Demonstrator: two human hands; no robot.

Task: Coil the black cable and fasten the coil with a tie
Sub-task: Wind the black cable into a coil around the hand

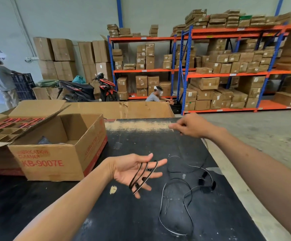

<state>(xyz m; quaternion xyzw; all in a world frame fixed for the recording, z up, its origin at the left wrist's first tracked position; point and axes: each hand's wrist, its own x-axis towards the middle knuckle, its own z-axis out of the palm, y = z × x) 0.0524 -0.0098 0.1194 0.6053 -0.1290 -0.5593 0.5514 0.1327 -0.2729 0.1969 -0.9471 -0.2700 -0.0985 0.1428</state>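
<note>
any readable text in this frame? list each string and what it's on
"LUBRICATION CLEANER" on the front of the open cardboard box, in red.
"KB-9007E" on the same face, below that.
Red print on the box's right side face: too slanted and blurred to read.
Lettering on the parked scooter: too small to read.
White labels on the shelf cartons and tags on the orange rack beams: too small to read.

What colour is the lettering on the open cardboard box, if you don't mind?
Red, on the box, clearest in the head view.
</note>
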